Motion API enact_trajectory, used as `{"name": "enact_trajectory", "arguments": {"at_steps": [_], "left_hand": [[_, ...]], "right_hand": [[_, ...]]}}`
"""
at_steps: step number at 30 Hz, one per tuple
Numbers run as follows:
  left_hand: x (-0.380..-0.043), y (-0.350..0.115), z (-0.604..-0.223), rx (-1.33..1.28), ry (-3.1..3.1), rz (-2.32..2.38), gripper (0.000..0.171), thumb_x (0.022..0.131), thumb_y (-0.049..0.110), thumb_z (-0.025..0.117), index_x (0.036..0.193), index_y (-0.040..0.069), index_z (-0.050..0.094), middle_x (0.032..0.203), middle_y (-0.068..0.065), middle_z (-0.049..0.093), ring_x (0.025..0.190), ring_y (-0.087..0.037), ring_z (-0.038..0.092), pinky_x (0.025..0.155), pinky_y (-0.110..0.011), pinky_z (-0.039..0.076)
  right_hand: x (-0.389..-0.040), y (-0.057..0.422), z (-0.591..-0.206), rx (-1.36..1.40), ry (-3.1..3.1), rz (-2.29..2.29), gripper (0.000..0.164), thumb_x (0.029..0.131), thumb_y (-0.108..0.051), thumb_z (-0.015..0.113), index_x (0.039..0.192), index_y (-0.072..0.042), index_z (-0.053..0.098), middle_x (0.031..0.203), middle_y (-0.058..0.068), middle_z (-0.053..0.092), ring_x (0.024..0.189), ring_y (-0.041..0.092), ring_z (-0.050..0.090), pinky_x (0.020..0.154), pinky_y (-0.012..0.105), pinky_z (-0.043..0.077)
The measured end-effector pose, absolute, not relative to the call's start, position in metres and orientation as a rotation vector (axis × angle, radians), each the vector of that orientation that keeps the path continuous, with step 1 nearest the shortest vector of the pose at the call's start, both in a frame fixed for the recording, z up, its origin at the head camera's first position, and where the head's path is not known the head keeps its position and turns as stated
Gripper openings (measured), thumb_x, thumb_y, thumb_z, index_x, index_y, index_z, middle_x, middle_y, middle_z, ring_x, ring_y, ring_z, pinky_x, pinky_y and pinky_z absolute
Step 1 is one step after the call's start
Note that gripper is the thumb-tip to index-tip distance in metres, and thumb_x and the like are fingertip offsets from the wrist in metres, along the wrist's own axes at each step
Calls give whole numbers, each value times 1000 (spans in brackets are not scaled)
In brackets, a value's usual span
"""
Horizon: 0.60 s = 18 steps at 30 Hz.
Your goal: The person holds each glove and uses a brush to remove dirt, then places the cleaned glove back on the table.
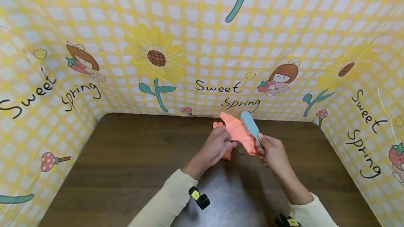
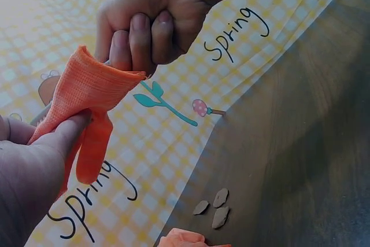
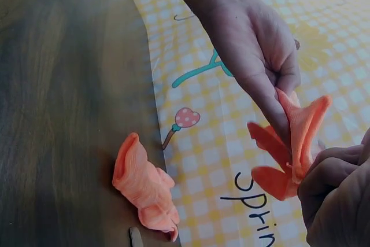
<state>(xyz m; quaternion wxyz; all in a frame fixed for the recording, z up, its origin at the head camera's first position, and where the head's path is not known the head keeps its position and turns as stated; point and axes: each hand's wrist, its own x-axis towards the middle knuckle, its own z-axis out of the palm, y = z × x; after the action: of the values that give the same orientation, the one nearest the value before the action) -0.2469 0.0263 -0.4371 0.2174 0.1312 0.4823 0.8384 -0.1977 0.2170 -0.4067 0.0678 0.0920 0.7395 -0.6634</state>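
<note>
An orange knit glove (image 1: 236, 128) is held up above the table, spread between both hands. My left hand (image 1: 217, 143) pinches it, the thumb lying on the knit in the left wrist view. My right hand (image 1: 274, 150) grips the handle of a light blue brush (image 1: 250, 124), whose bristles lie against the glove. In the left wrist view the curled right fingers (image 2: 140, 41) are right at the glove's cuff (image 2: 110, 73). A second orange glove (image 3: 145, 186) lies crumpled on the table, partly behind my left hand in the head view.
Small brown flakes (image 2: 220, 217) lie on the dark wooden table (image 1: 142, 171) near the second glove. A yellow checked cloth (image 1: 202, 52) printed with flowers and lettering rises behind the table and along both sides.
</note>
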Motion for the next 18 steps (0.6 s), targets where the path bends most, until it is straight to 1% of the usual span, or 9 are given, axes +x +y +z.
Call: {"name": "enact_trajectory", "arguments": {"at_steps": [4, 7, 9, 11, 12, 13, 15, 16, 18], "left_hand": [[-246, 26, -439, 385, 1329, 2321, 23, 99, -4, 29, 82, 10, 27, 110, -7, 37, 122, -21, 44, 100, -37, 47], [-245, 26, -440, 418, 1294, 2326, 17, 99, -6, 28, 100, 1, 43, 127, -10, 41, 136, -24, 41, 113, -46, 42], [-245, 27, -441, 428, 1269, 2332, 25, 98, -7, 27, 116, -3, 44, 137, -11, 40, 142, -26, 36, 118, -53, 36], [-244, 27, -442, 431, 1267, 2335, 26, 98, -7, 27, 118, -3, 43, 135, -12, 41, 141, -26, 39, 118, -54, 35], [-244, 28, -442, 424, 1265, 2343, 23, 98, -7, 27, 113, -2, 44, 132, -10, 42, 137, -25, 42, 116, -52, 38], [-244, 28, -442, 411, 1263, 2355, 17, 98, -7, 28, 102, 2, 43, 122, -8, 42, 130, -24, 46, 114, -48, 42], [-244, 28, -443, 391, 1267, 2384, 19, 98, -6, 30, 88, 9, 37, 109, -6, 39, 115, -21, 49, 102, -40, 48], [-244, 29, -443, 379, 1268, 2398, 22, 98, -6, 31, 82, 10, 32, 102, -5, 36, 108, -20, 49, 95, -37, 49], [-243, 30, -444, 349, 1255, 2424, 26, 98, -6, 33, 79, 11, 32, 96, -3, 35, 95, -18, 48, 85, -34, 46]], "right_hand": [[-199, 218, -407, 296, 2206, -2017, 41, 111, -32, 40, 83, -4, 51, 59, -5, 37, 44, 7, 30, 38, 20, 22], [-200, 221, -407, 320, 2214, -2018, 41, 112, -31, 39, 84, -4, 51, 59, -5, 37, 44, 6, 30, 38, 20, 22], [-201, 223, -408, 324, 2216, -2015, 41, 112, -30, 37, 85, -3, 51, 60, -5, 37, 45, 6, 30, 39, 20, 22], [-202, 226, -408, 327, 2227, -2004, 41, 112, -30, 36, 86, -3, 51, 61, -5, 38, 45, 6, 30, 39, 20, 23], [-203, 227, -408, 329, 2233, -2000, 41, 112, -31, 36, 87, -3, 51, 61, -5, 38, 45, 6, 31, 38, 20, 23], [-204, 229, -408, 333, 2240, -2001, 40, 112, -31, 35, 88, -2, 51, 61, -5, 38, 45, 6, 31, 38, 20, 24], [-205, 232, -406, 347, 2257, -2009, 40, 112, -32, 35, 89, -3, 50, 61, -6, 38, 45, 5, 31, 38, 20, 24], [-205, 232, -405, 350, 2264, -2013, 40, 112, -33, 35, 90, -3, 50, 61, -6, 38, 45, 4, 31, 37, 20, 24], [-204, 232, -402, 345, 2263, -2033, 40, 112, -34, 36, 90, -4, 50, 60, -6, 38, 45, 4, 31, 37, 20, 23]]}}
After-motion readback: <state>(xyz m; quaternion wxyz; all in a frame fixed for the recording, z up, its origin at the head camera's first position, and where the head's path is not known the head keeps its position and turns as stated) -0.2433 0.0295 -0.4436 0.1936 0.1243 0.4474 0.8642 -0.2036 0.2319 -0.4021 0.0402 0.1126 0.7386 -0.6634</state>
